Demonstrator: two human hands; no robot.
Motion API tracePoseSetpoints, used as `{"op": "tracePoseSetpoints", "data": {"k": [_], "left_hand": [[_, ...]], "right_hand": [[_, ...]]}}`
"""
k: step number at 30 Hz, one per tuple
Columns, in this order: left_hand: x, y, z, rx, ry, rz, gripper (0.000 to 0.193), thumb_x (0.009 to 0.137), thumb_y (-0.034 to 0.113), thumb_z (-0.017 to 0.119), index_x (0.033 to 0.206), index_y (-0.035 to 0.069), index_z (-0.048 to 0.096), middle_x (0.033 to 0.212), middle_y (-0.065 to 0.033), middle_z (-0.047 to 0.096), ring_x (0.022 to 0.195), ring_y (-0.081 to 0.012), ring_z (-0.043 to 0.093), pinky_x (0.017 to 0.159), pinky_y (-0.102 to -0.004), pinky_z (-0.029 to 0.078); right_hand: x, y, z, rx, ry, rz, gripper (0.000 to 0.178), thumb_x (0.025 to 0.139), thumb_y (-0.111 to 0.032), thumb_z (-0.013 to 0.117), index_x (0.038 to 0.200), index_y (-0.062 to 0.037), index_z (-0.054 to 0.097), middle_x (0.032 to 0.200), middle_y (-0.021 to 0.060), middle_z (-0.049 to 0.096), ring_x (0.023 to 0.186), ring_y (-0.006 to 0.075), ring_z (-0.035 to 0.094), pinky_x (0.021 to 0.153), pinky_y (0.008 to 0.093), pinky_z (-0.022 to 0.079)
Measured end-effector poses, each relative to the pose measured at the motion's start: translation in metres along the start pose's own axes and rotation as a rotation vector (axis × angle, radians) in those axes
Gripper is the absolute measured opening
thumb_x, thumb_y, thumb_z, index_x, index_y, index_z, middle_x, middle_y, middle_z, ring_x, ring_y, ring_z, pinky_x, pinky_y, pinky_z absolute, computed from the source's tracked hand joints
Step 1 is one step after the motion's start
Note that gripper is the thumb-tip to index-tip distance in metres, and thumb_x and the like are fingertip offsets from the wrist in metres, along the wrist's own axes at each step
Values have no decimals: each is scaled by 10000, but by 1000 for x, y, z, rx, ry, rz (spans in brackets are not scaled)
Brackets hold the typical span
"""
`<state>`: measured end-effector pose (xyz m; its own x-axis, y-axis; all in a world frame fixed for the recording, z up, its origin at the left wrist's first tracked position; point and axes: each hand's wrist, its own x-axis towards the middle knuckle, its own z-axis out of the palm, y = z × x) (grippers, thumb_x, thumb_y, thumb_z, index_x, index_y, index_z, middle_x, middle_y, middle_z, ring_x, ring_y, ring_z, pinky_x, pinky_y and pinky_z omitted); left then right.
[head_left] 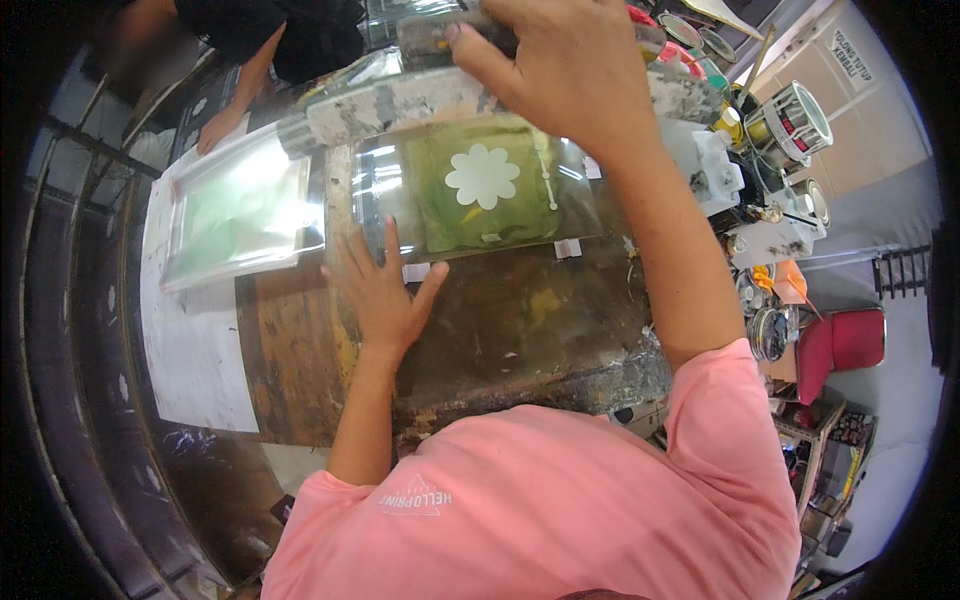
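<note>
My left hand (385,295) lies with fingers spread at the lower left edge of a clear plastic sheet (380,195). Beneath the sheet is a yellow-green panel (440,225), and a pale flower shape (482,177) shows on it. Small white tabs (568,248) sit along the sheet's edges. At the far side, my right hand (560,60) is closed around a paint-stained frame (410,105), which stands tilted up beyond the sheet. The frame's far part and some of my right fingers are cut off by the upper edge.
Left of the sheet, a stack of clear plastic sheets (245,215) lies on white paper (195,350). Another person's hand (220,128) rests near it. Paint cans (790,125) and a white container (700,165) crowd the right side. A red chair (840,345) stands farther right; metal racks (75,300) line the left.
</note>
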<state>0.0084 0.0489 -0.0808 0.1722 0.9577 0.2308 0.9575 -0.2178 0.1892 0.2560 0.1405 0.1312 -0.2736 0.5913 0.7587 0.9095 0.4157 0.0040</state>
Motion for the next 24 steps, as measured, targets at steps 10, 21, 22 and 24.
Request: {"op": "tracePoseSetpoints", "data": {"k": [10, 21, 22, 24], "left_hand": [[-19, -2, 33, 111, -205, -103, 1132, 883, 892, 432, 1663, 86, 282, 1686, -348, 172, 1586, -513, 79, 1170, -774, -88], [43, -2, -77, -1391, 165, -230, 1002, 838, 268, 899, 1600, -40, 326, 1402, -228, 591, 1222, -291, 624, 1056, -404, 498], [47, -3, -84, -1431, 109, -215, 992, 818, 256, 917, 1575, -47, 352, 1370, -203, 619, 1186, -267, 647, 1011, -383, 529], [44, -3, -85, -1339, 62, -122, 895, 764, 249, 953, 1476, -30, 487, 1293, -168, 680, 1105, -233, 691, 974, -347, 551]], "right_hand": [[23, 7, -1, 41, 0, 19, 480, 925, -441, 587, 719, -17, 677, 701, 185, 675, 757, 370, 675, 798, 491, 455], [-38, -10, 4, -46, -78, 36, 412, 935, -453, 642, 870, -52, 710, 844, 147, 695, 806, 339, 668, 808, 482, 447], [-55, -17, 8, -72, -99, 10, 385, 940, -455, 664, 959, -74, 722, 874, 127, 680, 832, 329, 651, 816, 471, 438], [-88, -22, 15, -34, -174, -28, 362, 948, -448, 688, 1043, -103, 742, 912, 106, 668, 858, 322, 633, 818, 460, 433]]}}
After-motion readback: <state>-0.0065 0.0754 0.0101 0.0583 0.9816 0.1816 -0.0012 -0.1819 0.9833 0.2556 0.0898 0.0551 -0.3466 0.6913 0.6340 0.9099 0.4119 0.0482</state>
